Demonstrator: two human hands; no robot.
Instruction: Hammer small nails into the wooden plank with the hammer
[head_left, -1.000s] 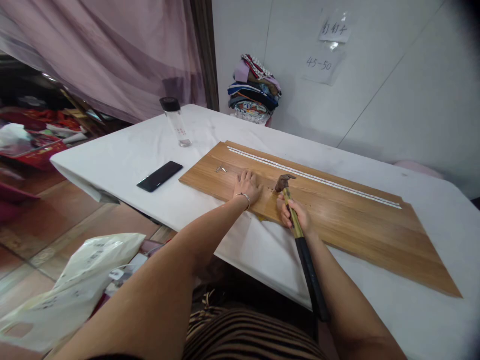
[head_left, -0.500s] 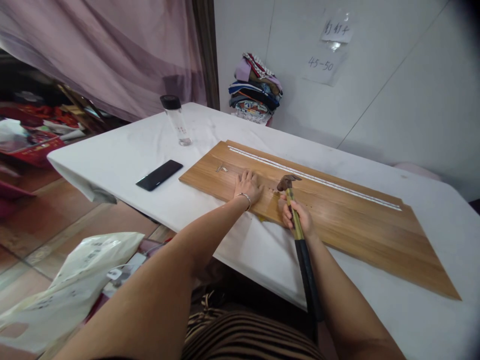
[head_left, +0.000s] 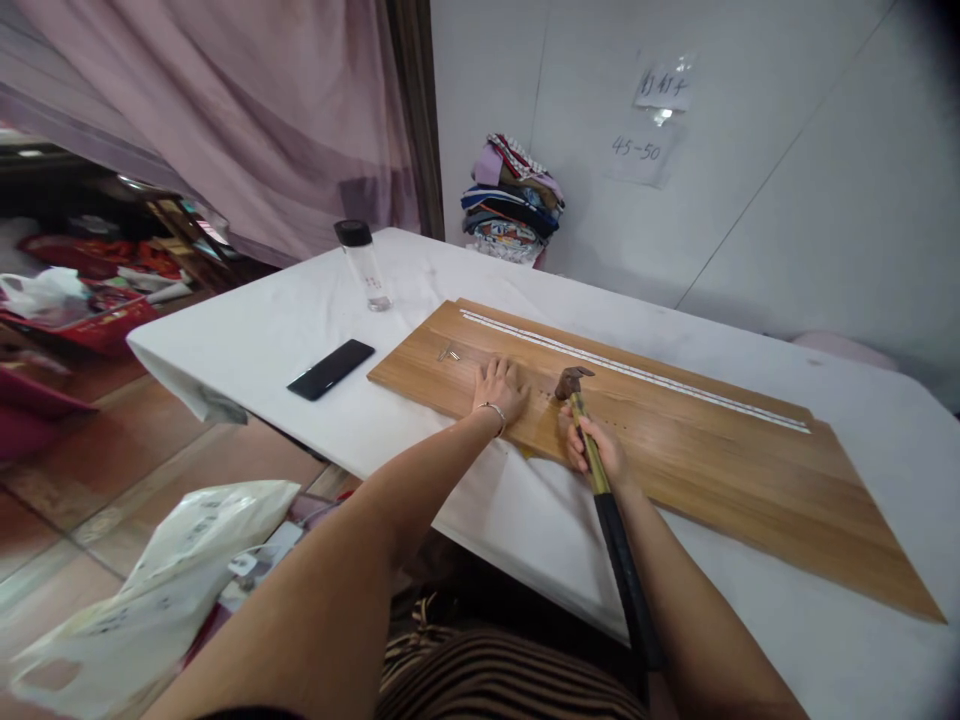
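A long brown wooden board (head_left: pixel 720 470) lies across the table. My left hand (head_left: pixel 501 390) rests flat on it near the front edge, fingers stretched out, a bracelet (head_left: pixel 493 412) at the wrist. Wrapped round the neck of a claw hammer (head_left: pixel 592 450) is my right hand (head_left: pixel 600 447); the rusty head is low over the board, and whether it touches cannot be made out. The black grip points back toward my body. Small dark marks or nail heads dot the wood by both hands. A few loose nails (head_left: pixel 450 353) lie left of my left hand.
White-covered table (head_left: pixel 255 330) with a black phone (head_left: pixel 331 369) and a clear bottle (head_left: pixel 365 265) left of the board. Two white strips (head_left: pixel 637 367) run along its far side. Folded clothes (head_left: pixel 514 200) are stacked by the wall. A plastic bag (head_left: pixel 165 580) is low at left.
The camera view has shifted slightly, so everything sits a little lower in the picture. Both hands and the hammer keep about the same places on the board.
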